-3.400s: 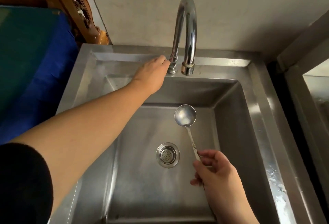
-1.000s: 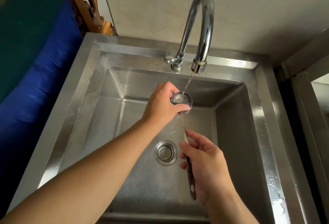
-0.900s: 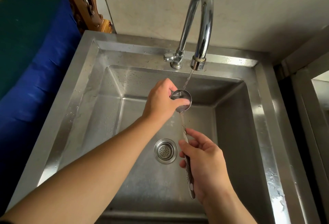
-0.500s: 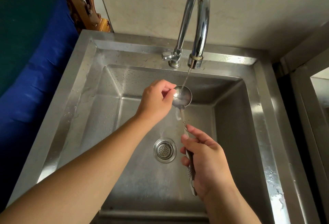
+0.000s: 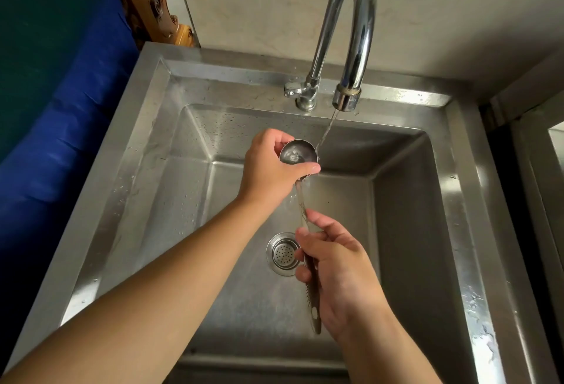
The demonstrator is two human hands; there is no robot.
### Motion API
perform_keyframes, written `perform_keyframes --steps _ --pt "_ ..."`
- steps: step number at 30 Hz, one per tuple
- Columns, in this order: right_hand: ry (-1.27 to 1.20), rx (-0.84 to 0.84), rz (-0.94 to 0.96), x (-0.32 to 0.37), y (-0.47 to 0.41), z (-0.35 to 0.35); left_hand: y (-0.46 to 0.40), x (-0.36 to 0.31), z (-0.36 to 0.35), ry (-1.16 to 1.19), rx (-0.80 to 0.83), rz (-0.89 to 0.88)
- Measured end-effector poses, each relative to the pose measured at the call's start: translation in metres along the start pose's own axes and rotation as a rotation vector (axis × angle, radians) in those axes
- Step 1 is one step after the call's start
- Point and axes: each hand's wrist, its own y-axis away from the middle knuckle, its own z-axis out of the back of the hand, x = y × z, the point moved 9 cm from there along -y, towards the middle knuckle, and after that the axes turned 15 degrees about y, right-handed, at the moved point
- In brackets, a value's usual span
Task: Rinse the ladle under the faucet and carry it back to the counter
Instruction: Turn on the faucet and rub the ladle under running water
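Nearest the camera, the right hand [image 5: 338, 277] is closed around the dark handle of the ladle [image 5: 300, 155], fingers curled over the upper part of the grip while the handle's tail sticks out below the palm. The ladle slants up and away from it over the basin of the steel sink [image 5: 476, 231]. Just left of this hand, on the basin floor, sits the round perforated drain strainer [image 5: 282, 254].

Farther out, the left hand [image 5: 268, 170] is wrapped around the ladle's bowl, fingers behind the rim and thumb pressed across its near edge. The bowl faces up and appears to hold a little water, though glare makes that hard to confirm. A thin stream of water [image 5: 326, 130] falls from the spout and meets the bowl's right edge, running off beside the thumb.

At the back, the curved chrome faucet [image 5: 357, 32] rises from the wet sink ledge, with its small lever tap [image 5: 293, 90] to the left of the spout.
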Motion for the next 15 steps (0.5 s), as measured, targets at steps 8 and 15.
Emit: perform_keyframes --steps 8,15 --pt "-0.017 -0.078 0.065 0.004 0.008 -0.003 -0.011 -0.033 0.007 0.007 -0.127 -0.164" --pt "-0.004 -0.125 0.029 0.016 0.004 0.015 -0.008 -0.031 -0.004 0.054 -0.033 -0.179"
